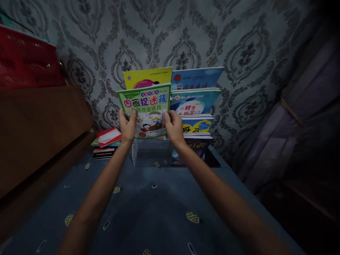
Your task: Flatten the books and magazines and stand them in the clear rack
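Both of my hands grip a green-bordered picture book (148, 122), its cover upright and facing me. My left hand (128, 125) is closed on the book's left edge, thumb across the front. On the opposite edge my right hand (173, 126) is closed too, its thumb on the cover. Directly behind stands a yellow book (148, 76), partly hidden. Below the held book shows a clear stand (151, 152). Right of it, books stand in tiers: a blue book (196, 76), a light-blue book (196, 101), a yellow-and-blue book (198, 124) and a dark book (195, 150).
To the left, a red-covered book (108, 137) tops a pile of books (105, 153). A brown wooden cabinet (39, 131) carries a red basket (26, 58). Patterned wallpaper (148, 35) rises behind, and a tied curtain (278, 117) hangs at right. Blue patterned cloth (148, 205) covers the surface.
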`<state>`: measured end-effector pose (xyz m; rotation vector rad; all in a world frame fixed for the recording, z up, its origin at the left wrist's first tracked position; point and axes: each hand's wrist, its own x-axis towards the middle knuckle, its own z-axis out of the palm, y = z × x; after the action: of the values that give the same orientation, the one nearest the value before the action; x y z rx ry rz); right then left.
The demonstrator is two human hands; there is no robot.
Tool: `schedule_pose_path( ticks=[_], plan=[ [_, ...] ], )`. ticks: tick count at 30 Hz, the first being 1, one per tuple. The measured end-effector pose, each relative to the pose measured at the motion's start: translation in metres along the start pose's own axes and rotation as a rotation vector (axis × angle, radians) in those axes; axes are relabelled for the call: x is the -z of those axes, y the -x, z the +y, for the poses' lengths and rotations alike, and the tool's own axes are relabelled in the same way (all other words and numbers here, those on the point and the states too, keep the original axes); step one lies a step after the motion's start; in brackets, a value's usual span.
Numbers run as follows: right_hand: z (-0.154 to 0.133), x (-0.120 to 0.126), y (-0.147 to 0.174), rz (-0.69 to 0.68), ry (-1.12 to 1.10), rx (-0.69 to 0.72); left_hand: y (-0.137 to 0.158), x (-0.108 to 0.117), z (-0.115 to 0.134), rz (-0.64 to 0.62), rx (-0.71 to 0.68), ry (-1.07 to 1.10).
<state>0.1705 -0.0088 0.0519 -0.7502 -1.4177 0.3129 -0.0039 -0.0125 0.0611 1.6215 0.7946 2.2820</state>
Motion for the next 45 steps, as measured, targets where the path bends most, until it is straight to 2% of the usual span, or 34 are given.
schedule_pose_path(
  ticks=[5,11,18,26,36,41,45],
  plan=[
    [-0.012,-0.003,-0.017,0.020,-0.054,0.106,-0.020,-0.003,0.002,-0.028,-0.111,-0.005],
    [-0.008,-0.006,-0.017,0.052,-0.108,0.115,-0.025,-0.004,-0.003,-0.054,-0.153,-0.032],
    [-0.011,-0.002,-0.022,0.076,-0.079,0.179,-0.033,-0.005,0.006,-0.110,-0.213,-0.021],
    [-0.010,0.001,-0.019,0.049,-0.002,0.125,-0.032,-0.008,0.004,-0.092,-0.138,-0.007],
    [0.002,-0.004,-0.008,0.036,-0.037,0.096,-0.023,-0.004,-0.006,-0.088,-0.132,0.015],
    [0.015,-0.006,-0.005,-0.009,-0.043,0.051,-0.020,0.000,-0.015,-0.075,-0.097,-0.041],
    [0.024,-0.004,-0.002,-0.072,0.054,0.021,-0.014,0.006,-0.023,-0.045,-0.065,-0.119]
  ],
)
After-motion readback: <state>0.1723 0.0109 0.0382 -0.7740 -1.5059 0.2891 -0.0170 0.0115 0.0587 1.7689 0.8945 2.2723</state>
